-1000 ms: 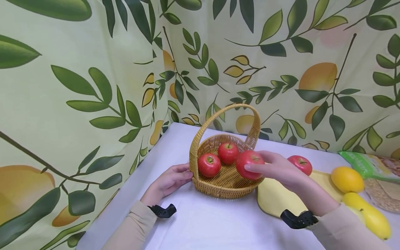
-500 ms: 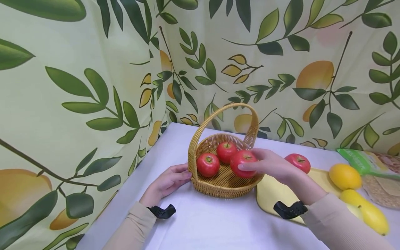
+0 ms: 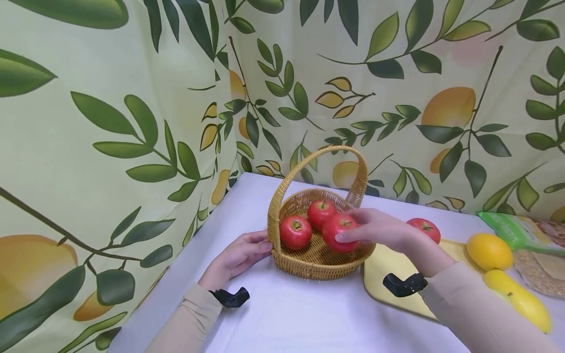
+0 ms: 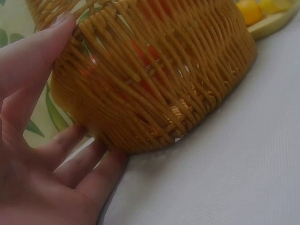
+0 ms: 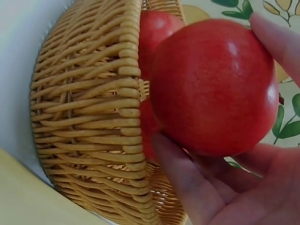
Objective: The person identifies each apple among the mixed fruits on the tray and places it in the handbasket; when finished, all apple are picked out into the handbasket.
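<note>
A wicker basket (image 3: 322, 269) with an arched handle stands on the white-covered table. Inside lie two red apples, one at the left (image 3: 295, 232) and one farther back (image 3: 321, 214). My right hand (image 3: 379, 228) holds a third red apple (image 3: 339, 233) between thumb and fingers, over the basket's right part. In the right wrist view that held apple (image 5: 213, 89) appears at rim height, beside the woven wall (image 5: 89, 98). My left hand (image 3: 240, 255) touches the basket's left side. The left wrist view shows its fingers (image 4: 96, 164) extended against the lower wall, the thumb near the rim.
Right of the basket lies a pale yellow board (image 3: 388, 279). Another red apple (image 3: 424, 229), an orange fruit (image 3: 490, 251) and a long yellow fruit (image 3: 523, 301) are at the right. A green package (image 3: 512, 230) lies farther back. Leaf-patterned cloth (image 3: 282, 88) walls the back and left.
My right hand has carried the apple a little left, farther over the basket. My left hand stays against the basket's side.
</note>
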Demonstrator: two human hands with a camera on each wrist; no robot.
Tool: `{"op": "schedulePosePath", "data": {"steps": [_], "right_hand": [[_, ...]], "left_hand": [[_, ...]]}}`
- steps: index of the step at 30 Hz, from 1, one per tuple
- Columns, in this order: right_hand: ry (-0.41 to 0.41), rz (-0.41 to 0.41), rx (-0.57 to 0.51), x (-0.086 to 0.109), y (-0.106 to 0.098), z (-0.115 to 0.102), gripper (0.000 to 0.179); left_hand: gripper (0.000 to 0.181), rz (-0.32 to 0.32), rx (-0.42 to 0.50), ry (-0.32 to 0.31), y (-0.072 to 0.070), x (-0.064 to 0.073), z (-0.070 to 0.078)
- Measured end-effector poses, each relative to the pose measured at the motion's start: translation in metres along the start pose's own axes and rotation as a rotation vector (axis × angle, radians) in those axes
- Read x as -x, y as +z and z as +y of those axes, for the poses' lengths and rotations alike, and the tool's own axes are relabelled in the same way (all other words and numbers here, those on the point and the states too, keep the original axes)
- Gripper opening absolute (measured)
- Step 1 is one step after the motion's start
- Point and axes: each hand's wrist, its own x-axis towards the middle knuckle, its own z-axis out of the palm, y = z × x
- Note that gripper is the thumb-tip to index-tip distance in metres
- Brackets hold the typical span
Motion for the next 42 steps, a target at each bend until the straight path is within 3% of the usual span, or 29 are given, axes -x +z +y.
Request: {"op": "schedulePosePath", "data": {"steps": [26, 33, 42], "right_hand": [[0.027, -0.066, 0.097, -0.016, -0.005, -0.002, 0.09], [0.006, -0.128, 0.028, -0.027, -0.003, -0.006, 0.08], [0.013, -0.174, 0.079, -0.036, -0.003, -0.01, 0.084]], "left_hand": [[0.042, 0.033, 0.005, -0.013, -0.002, -0.003, -0.001], [0.041, 0.036, 0.01, -0.014, -0.003, 0.0, -0.001], [0.038, 0.018, 0.004, -0.016, -0.003, -0.001, 0.0]]}}
